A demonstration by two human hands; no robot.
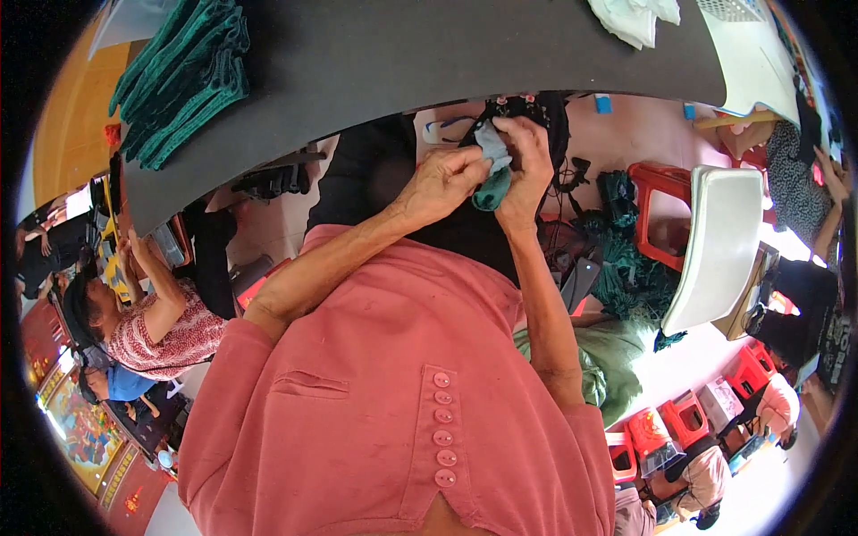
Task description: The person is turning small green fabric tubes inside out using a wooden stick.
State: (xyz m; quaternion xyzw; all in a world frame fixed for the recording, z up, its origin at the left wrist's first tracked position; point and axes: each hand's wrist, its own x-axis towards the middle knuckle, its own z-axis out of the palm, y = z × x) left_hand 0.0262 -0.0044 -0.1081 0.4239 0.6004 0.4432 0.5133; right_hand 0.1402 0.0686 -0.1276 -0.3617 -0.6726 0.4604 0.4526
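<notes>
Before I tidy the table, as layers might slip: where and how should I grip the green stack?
Hold the green stack around its middle, pinching all layers, probably coming from the right: it looks limp and layered, and its left ends lie near the table's edge.

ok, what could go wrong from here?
1. The green-and-grey cloth is held off the table, so if the left hand and right hand loosen, it might drop to the floor.
2. The green fabric stack lies near the table's left end; a knock could send pieces sliding off.
</notes>
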